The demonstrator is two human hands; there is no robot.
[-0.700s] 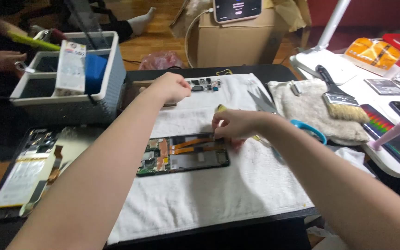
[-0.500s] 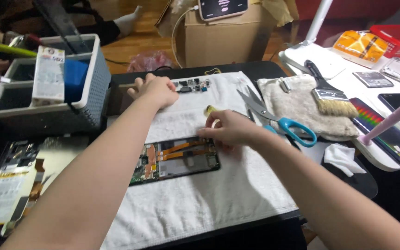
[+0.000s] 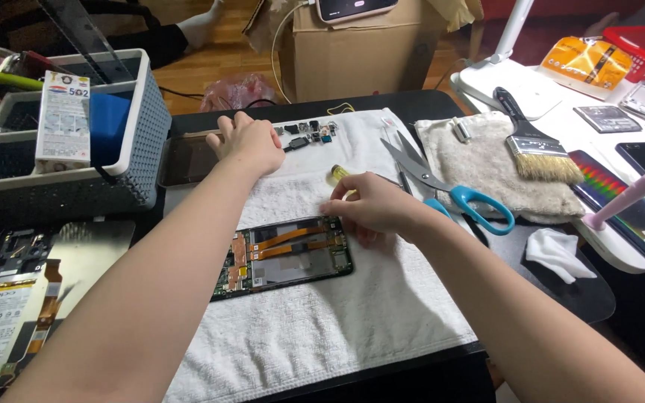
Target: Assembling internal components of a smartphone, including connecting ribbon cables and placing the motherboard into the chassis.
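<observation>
An opened phone (image 3: 284,257) with orange flex cables lies on a white towel (image 3: 315,328). My right hand (image 3: 371,207) rests at the phone's upper right corner, fingers curled around a small yellow-handled tool (image 3: 340,174). My left hand (image 3: 249,142) reaches to the far edge of the towel, fingers bent down next to a cluster of several small dark phone parts (image 3: 309,133) and a flat dark panel (image 3: 187,158). Whether the left hand pinches anything is hidden.
Blue-handled scissors (image 3: 449,190) and a paintbrush (image 3: 531,145) lie right of the towel on a beige cloth (image 3: 487,168). A grey basket (image 3: 117,160) stands at left. Another dismantled phone (image 3: 24,298) lies at lower left. A cardboard box (image 3: 360,56) sits behind.
My left hand has stayed at the far edge by the small parts. My right hand has shifted slightly down toward the phone's corner. The view has moved a little.
</observation>
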